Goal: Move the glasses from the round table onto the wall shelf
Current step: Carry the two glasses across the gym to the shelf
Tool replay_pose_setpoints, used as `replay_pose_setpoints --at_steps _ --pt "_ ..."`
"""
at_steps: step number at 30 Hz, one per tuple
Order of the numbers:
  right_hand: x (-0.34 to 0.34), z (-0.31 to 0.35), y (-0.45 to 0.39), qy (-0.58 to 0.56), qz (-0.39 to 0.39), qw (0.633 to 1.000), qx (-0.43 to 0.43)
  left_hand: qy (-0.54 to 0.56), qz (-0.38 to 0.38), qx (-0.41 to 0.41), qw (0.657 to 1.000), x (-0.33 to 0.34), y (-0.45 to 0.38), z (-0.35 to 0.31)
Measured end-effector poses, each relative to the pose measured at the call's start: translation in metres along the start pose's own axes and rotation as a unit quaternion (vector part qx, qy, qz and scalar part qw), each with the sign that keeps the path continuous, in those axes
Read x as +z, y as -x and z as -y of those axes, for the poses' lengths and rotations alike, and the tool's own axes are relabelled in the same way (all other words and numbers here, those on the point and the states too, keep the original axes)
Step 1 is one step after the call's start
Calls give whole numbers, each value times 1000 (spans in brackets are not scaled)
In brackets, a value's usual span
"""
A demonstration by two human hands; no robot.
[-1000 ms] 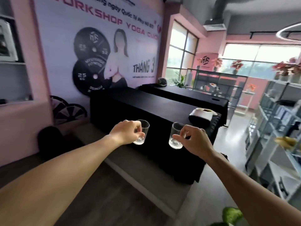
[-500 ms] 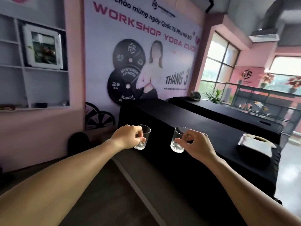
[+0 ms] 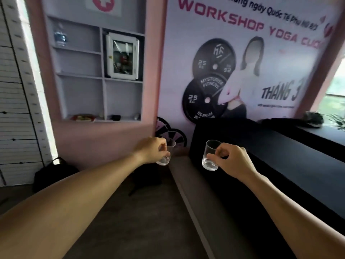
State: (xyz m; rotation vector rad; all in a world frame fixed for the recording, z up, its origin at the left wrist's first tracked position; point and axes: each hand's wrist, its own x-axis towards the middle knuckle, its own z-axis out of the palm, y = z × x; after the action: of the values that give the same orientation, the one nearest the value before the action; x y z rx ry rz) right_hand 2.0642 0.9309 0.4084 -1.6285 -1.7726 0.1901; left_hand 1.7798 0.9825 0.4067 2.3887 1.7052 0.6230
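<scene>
Left hand (image 3: 152, 149) pinching one small clear tumbler glass (image 3: 166, 156), right hand (image 3: 233, 160) pinching another (image 3: 210, 156), both in mid-air, well short of the grey recessed wall shelf (image 3: 97, 79). Fingertip grips only: risk of slipping or knocking the black-draped bench (image 3: 261, 156).

Both arms are bare from the fingers back to the frame's edge, with no sleeve, watch, or bracelet on either. The left hand (image 3: 151, 149) and right hand (image 3: 233, 161) wear no gloves or rings that I can see.
</scene>
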Motion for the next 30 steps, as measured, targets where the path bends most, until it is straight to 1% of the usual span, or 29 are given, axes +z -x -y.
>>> replay_pose_setpoints --at_steps 1,6,8,11,14,18,20,23,26,30 --pt "15 -9 -36 -5 21 1000 -17 -12 -8 -15 1000 4 -27 13" --pt "19 7 -66 0 16 999 -33 -21 -12 -33 999 -5 -37 36" --pt "30 11 -92 -6 19 999 -40 -26 -13 -50 998 -5 -55 49" --pt "69 9 -174 -13 43 997 -66 -41 -35 -81 995 -5 -105 85" --pt "111 24 -232 -17 71 994 -78 -48 -53 -108 992 -18 -134 122" --pt "180 62 -299 -20 107 986 -124 -52 -80 -129 987 -39 -170 190" --pt "214 84 -326 -33 108 984 -139 -58 -89 -135 985 -50 -188 225" --pt "266 119 -372 -49 109 980 -159 -61 -123 -134 981 -66 -217 284" --pt "305 152 -416 -56 113 975 -181 -66 -132 -142 979 -88 -244 335" --pt "340 187 -472 -81 99 970 -207 -68 -143 -151 976 -118 -287 394"
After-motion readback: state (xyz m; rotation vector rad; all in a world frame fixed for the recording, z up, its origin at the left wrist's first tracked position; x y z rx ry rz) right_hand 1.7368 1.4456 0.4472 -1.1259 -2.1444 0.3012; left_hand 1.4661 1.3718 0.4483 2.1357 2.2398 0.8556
